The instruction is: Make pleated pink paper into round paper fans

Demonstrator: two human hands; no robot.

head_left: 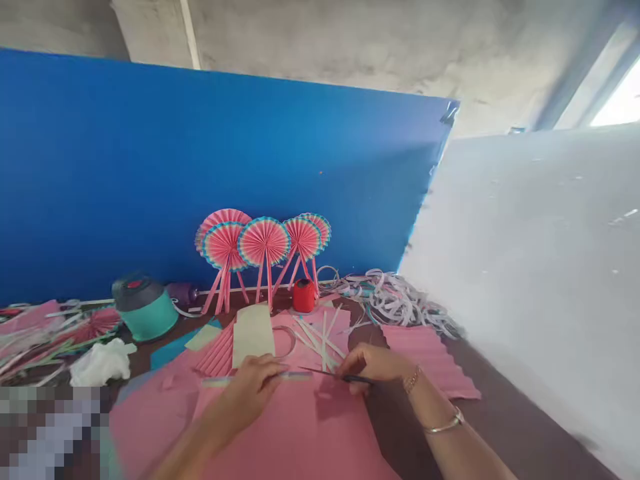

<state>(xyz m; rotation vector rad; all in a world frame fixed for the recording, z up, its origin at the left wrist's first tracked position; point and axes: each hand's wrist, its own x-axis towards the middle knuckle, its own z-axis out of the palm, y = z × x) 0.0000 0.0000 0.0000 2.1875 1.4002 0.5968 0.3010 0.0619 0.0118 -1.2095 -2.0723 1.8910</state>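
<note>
My right hand [371, 363] is closed round the black handle of a pair of scissors [356, 379]. Their thin dark blades point left, towards my left hand, and reach near the end of a pale edge strip. With bent fingers my left hand [257, 381] grips the top edge of a pink paper sheet [280, 427], where the pale, bluish strip [296, 376] runs along it. Just beyond my hands lie several thin cream paper strips [320, 337] and a cream paper piece [253, 337]. Pleated pink paper [217, 353] is to the left of that piece.
Several round pink pleated paper fans [265, 241] lean against the blue board [310, 147]. A red object [303, 295] stands before them. Further left are a teal and grey container [145, 310] and crumpled white material [103, 362]. Tangled strips [400, 300] and corrugated pink paper [433, 360] lie right.
</note>
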